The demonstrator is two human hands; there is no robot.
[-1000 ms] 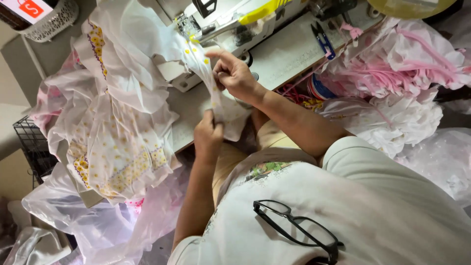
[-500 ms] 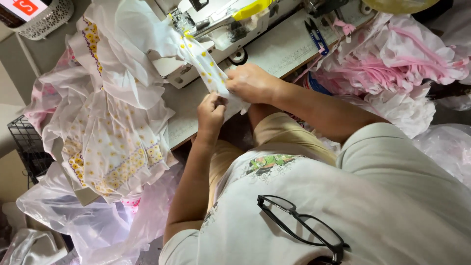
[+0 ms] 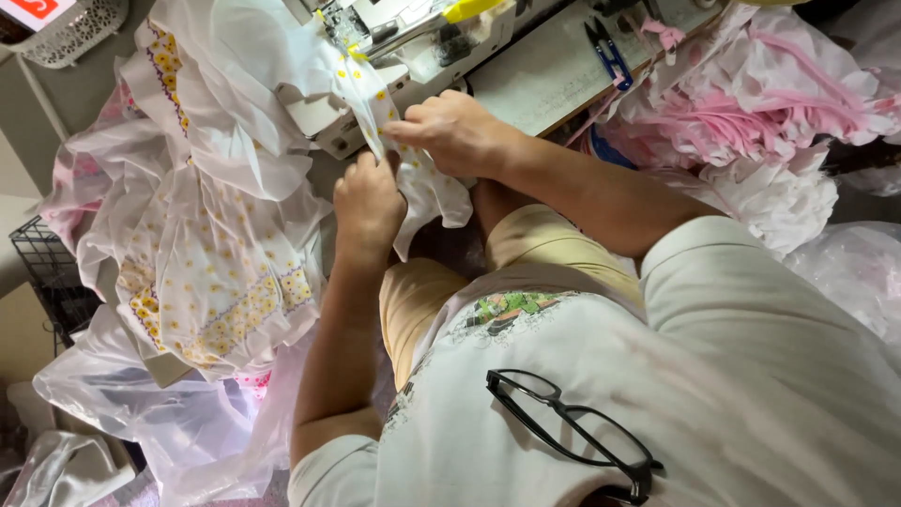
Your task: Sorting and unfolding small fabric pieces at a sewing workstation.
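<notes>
Pinching one white yellow-dotted fabric piece, two hands, left hand and right hand, beside one sewing machine.

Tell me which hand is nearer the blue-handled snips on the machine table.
Right. The right hand pinches the dotted white fabric just left of the blue-handled snips; the left hand grips the fabric lower and farther left.

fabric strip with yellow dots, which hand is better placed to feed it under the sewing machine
Probably the right hand: it pinches the fabric strip nearest the sewing machine, while the left hand grips lower down.
</notes>
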